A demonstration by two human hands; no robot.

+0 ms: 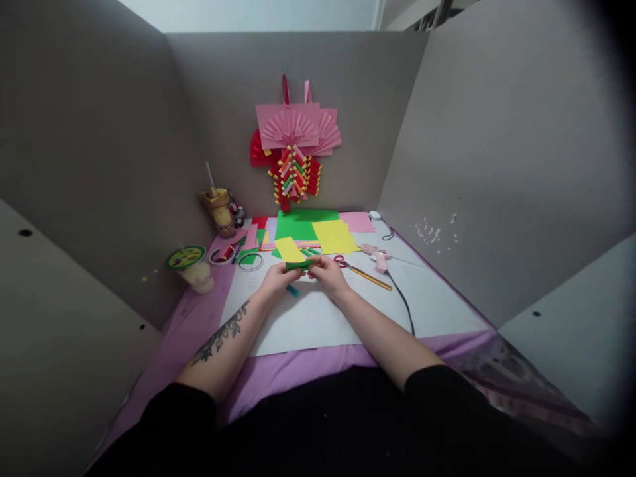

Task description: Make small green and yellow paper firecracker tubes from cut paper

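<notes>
A narrow strip of green paper (297,264) is held between my two hands above the white board. My left hand (279,279) pinches its left end, and my right hand (328,273) grips the right end, fingers closed. Just behind the strip lies a yellow paper piece (289,249). A few small green paper rolls (311,252) rest beyond my right fingertips. Below my left fingers sits a teal paper roll (293,290). To the right are red-handled scissors (340,261) and an orange pencil (371,277).
A pink glue gun (379,257) with a black cord lies at the right. Green sheets (303,224) and yellow sheets (334,237) cover the back. Tape rolls (250,262) and two drink cups (201,277) stand left. Paper fan decorations (291,126) hang on the grey back panel (218,99).
</notes>
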